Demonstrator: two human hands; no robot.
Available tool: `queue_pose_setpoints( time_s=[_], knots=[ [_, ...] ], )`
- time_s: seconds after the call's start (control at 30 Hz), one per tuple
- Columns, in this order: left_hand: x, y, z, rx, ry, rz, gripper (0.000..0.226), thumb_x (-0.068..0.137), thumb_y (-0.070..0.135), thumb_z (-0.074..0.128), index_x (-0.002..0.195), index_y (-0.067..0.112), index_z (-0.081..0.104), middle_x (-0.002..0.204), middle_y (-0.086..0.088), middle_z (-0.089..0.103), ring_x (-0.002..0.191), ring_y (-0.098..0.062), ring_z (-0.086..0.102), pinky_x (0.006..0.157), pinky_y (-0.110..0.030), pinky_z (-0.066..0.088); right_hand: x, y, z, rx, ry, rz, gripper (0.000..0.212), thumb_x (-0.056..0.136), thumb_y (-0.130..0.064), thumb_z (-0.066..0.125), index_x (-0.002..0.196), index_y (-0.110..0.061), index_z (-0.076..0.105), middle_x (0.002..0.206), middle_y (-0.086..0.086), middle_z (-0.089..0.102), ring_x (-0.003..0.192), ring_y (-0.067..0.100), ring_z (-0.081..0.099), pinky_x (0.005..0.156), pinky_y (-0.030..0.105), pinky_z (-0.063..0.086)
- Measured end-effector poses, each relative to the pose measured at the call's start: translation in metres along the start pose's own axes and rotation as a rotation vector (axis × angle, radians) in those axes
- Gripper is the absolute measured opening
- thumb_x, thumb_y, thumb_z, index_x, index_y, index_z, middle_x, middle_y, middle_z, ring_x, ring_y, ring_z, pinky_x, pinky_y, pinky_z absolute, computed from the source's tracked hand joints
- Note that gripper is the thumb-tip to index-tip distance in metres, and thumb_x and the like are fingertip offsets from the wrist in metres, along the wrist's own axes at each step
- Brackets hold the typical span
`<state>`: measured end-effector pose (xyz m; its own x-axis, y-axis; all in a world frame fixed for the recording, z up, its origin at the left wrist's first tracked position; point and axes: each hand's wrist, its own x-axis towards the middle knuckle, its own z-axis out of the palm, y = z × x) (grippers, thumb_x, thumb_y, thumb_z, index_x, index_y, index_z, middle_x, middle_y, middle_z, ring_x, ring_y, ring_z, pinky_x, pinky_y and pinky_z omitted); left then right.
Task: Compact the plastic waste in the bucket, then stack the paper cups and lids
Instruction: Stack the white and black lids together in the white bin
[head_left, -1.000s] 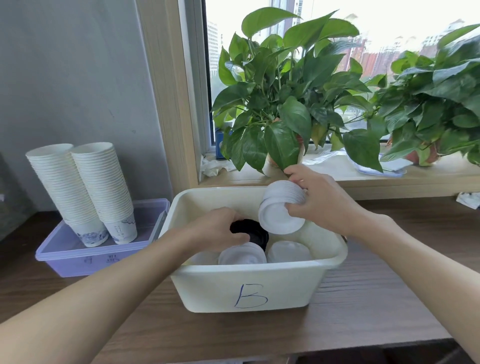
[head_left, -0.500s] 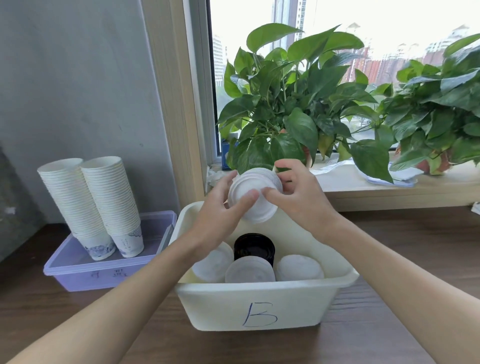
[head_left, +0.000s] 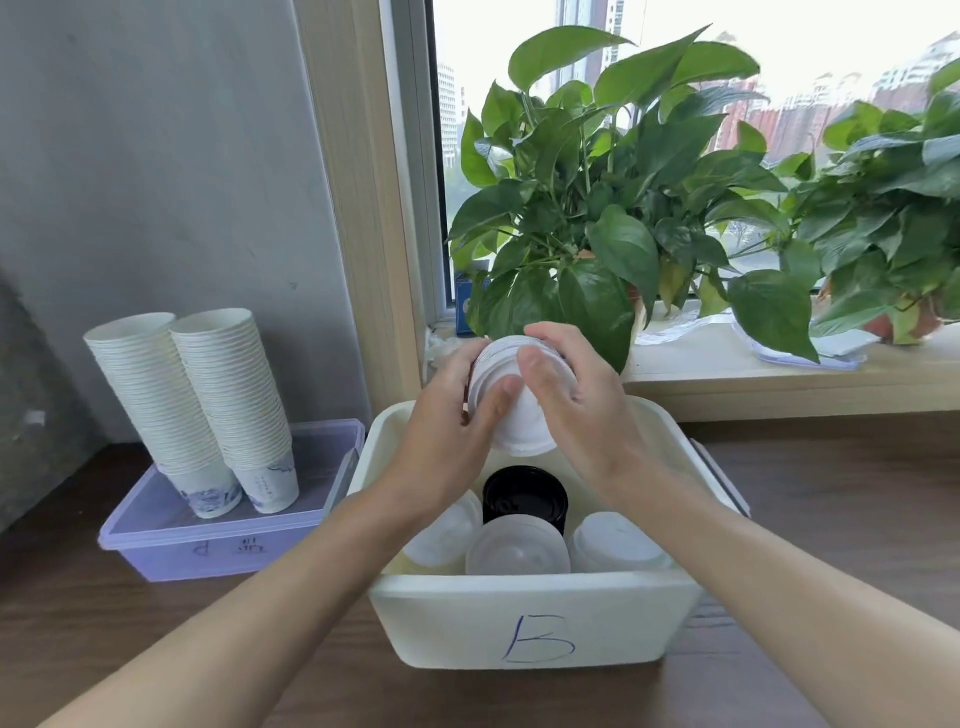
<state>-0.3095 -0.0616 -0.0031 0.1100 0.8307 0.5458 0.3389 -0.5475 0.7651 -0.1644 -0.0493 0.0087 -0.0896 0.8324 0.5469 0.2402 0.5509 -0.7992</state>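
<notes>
From the head view, your left hand (head_left: 457, 410) has come up out of the white bin (head_left: 519, 623), where it was reaching down a second ago. It has joined your right hand (head_left: 576, 400) on the stack of white lids (head_left: 511, 410), which the right hand alone held before. The stack now sits at the centre of the frame, raised over the bin's back edge and in front of the potted plant (head_left: 597, 234). Your left fingers wrap its left side with the thumb laid across its face. Your right fingers curl over the top with the thumb pressed on the face, so both hands close firmly on the stack. That looks like another lid being seated and squared up, so the lid stacking is under way rather than finished. Below your wrists the bin still holds a black lid stack (head_left: 524, 499) and three pale lid stacks (head_left: 618, 543) yet to be gathered. At the left of the frame the paper cups (head_left: 192, 405) already stand in two tall nested columns on the purple box (head_left: 208, 545).
</notes>
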Motion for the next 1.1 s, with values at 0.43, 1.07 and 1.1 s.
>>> queue_pose_setpoints(
  time_s=[0.43,1.07,1.1],
  knots=[
    [-0.0049,0.0024,-0.0013,0.08,0.001,0.142,0.034,0.099,0.029,0.051,0.128,0.011,0.054,0.109,0.0,0.066,0.096,-0.01,0.062,0.085,-0.022,0.047,-0.0004,0.0028,-0.0016,-0.247,0.116,-0.266,0.064,0.089,-0.067,0.037,0.106,-0.009,0.057,0.094,0.007,0.059,0.085,0.02,0.055,0.078,0.028,0.044],
    [-0.0035,0.0062,0.0,-0.041,-0.02,-0.059,0.033,0.1,0.035,0.056,0.127,0.016,0.053,0.113,0.003,0.066,0.097,0.001,0.064,0.077,-0.014,0.049,-0.0029,0.0015,-0.0035,-0.008,0.088,-0.055,0.05,0.079,-0.057,0.056,0.114,-0.02,0.053,0.103,-0.013,0.061,0.097,0.002,0.058,0.084,0.022,0.047],
    [-0.0042,0.0044,0.0002,0.004,-0.033,-0.037,0.037,0.098,0.039,0.056,0.128,0.018,0.05,0.116,0.003,0.064,0.102,-0.004,0.063,0.08,-0.017,0.049,-0.0033,0.0013,-0.0034,-0.037,0.072,-0.066,0.056,0.077,-0.059,0.056,0.117,-0.021,0.053,0.105,-0.012,0.062,0.1,0.002,0.058,0.086,0.02,0.046]
  ],
)
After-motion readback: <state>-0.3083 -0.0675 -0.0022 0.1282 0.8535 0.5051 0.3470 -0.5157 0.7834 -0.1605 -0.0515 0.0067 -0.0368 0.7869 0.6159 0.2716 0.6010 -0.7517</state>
